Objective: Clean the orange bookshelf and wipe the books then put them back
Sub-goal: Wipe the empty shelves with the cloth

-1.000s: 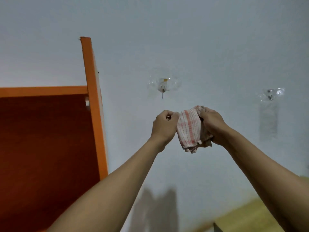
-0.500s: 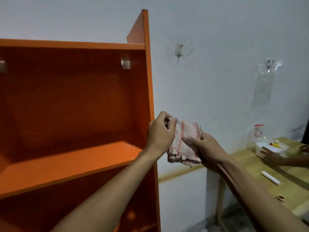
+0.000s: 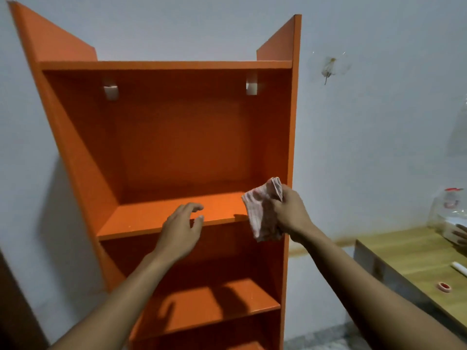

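The orange bookshelf stands against the white wall and fills the middle of the view; the shelves I can see hold no books. My right hand grips a crumpled pink-and-white checked cloth at the right end of the upper shelf board, in front of the right side panel. My left hand hovers open, fingers spread, just in front of that board's front edge, holding nothing. No books are in view.
A wooden table stands at the right with a clear plastic jar, a white marker and a roll of red tape. Another person's hand rests there. A wall hook sits right of the shelf.
My view has dropped and swung left, bringing the whole shelf into sight. My left hand let go of the cloth and moved left; my right hand keeps it beside the upper shelf.
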### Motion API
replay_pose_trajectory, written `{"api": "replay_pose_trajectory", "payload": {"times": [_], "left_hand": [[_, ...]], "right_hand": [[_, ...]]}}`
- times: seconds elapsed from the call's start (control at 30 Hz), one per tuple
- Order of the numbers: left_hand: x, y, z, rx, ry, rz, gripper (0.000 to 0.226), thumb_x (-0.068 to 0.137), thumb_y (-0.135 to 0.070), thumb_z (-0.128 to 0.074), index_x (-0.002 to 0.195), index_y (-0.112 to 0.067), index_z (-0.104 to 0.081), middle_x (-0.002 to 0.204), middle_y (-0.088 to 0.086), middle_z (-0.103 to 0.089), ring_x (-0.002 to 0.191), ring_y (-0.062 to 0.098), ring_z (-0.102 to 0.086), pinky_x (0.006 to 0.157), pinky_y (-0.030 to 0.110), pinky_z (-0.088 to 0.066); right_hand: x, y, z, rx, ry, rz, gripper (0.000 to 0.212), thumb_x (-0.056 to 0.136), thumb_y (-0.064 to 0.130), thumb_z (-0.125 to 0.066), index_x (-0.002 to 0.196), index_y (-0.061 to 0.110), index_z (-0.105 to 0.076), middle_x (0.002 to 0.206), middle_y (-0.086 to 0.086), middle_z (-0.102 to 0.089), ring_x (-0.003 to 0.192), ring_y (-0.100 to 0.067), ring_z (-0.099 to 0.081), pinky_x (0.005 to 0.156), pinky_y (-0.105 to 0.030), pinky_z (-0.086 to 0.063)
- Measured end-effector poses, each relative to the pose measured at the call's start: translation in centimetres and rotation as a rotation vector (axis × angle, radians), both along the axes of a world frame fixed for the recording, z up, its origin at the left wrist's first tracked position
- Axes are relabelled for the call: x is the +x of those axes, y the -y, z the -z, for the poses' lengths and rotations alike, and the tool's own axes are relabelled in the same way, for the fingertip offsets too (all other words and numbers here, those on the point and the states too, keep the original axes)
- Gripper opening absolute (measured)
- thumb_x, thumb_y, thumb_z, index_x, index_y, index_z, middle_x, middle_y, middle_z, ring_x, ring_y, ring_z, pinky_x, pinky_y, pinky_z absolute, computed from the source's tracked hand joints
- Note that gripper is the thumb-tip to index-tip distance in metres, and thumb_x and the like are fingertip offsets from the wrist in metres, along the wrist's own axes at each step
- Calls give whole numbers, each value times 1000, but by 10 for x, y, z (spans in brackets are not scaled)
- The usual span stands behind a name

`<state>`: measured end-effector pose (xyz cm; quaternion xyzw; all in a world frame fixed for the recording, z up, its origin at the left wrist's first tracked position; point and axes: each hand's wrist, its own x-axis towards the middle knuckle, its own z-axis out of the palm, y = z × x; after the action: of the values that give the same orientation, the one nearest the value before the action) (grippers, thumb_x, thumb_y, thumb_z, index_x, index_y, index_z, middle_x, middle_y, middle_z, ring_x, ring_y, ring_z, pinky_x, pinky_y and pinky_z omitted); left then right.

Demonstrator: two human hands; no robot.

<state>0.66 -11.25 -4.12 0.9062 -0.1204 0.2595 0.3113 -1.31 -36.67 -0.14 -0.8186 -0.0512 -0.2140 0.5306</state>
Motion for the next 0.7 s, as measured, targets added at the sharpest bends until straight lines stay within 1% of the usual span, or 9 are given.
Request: {"api": "replay_pose_trajectory", "payload": {"times": [0.07, 0.13, 0.2, 0.23, 0.3, 0.37, 0.47, 0.57, 0.7], "left_hand": [[8, -23, 3, 62, -14, -82, 29, 94, -19, -60, 123, -19, -63, 128, 3, -62, 119, 25, -59, 103, 43, -43], [15, -40, 6, 95, -23, -131, 31, 94, -20, -59, 125, -20, -61, 131, 2, -60, 119, 24, -59, 105, 46, -42], [20, -51, 7, 134, -36, -171, 32, 95, -22, -58, 127, -20, -60, 132, 2, -60, 121, 24, -58, 107, 47, -40], [21, -55, 9, 150, -50, -188, 32, 95, -23, -57, 127, -20, -60, 133, 2, -60, 123, 23, -57, 107, 47, -39], [25, -65, 15, 157, -76, -204, 32, 97, -26, -56, 129, -20, -60, 134, 1, -60, 127, 23, -54, 109, 48, -37], [26, -76, 23, 161, -84, -208, 32, 100, -31, -52, 130, -22, -59, 136, -1, -60, 131, 22, -52, 112, 50, -33], [23, -91, 35, 157, -46, -245, 34, 102, -33, -48, 132, -22, -59, 142, -1, -56, 142, 26, -40, 117, 52, -22], [16, -100, 39, 122, 5, -300, 37, 102, -33, -48, 135, -20, -58, 147, 2, -51, 148, 26, -30, 120, 53, -10], [16, -112, 43, 206, -13, -374, 57, 95, -50, -33, 136, -20, -58, 147, 4, -52, 148, 30, -30, 119, 57, -6]], "right_hand": [[25, -4, -16, -412, 211, 201, 14, 100, 23, -47, 109, 18, -56, 92, 1, -65, 78, -29, -61, 65, -36, -47], [51, -13, -24, -806, 341, 334, 21, 103, 23, -44, 121, 20, -52, 100, -6, -66, 84, -32, -62, 69, -41, -52], [76, -19, -21, -1072, 224, 368, 28, 103, 18, -41, 130, 15, -49, 116, -14, -65, 106, -35, -61, 88, -46, -50], [88, -20, -14, -1131, 108, 355, 30, 104, 20, -39, 132, 14, -48, 122, -16, -63, 113, -36, -58, 93, -47, -47], [107, -19, 3, -1046, -133, 269, 31, 104, 26, -34, 130, 13, -47, 125, -17, -61, 116, -36, -57, 94, -48, -46], [120, -22, 21, -888, -266, 174, 36, 103, 38, -33, 128, 16, -46, 125, -15, -61, 114, -36, -58, 93, -49, -47], [129, -32, 28, -808, -284, 197, 40, 102, 42, -28, 127, 17, -47, 127, -15, -60, 115, -36, -57, 96, -51, -46], [129, -53, 27, -856, -266, 235, 44, 100, 43, -30, 128, 17, -51, 130, -17, -58, 120, -38, -52, 99, -52, -39], [113, -112, 38, -945, -113, 88, 52, 98, 55, -34, 127, 18, -55, 128, -18, -59, 118, -38, -53, 97, -49, -37]]}}
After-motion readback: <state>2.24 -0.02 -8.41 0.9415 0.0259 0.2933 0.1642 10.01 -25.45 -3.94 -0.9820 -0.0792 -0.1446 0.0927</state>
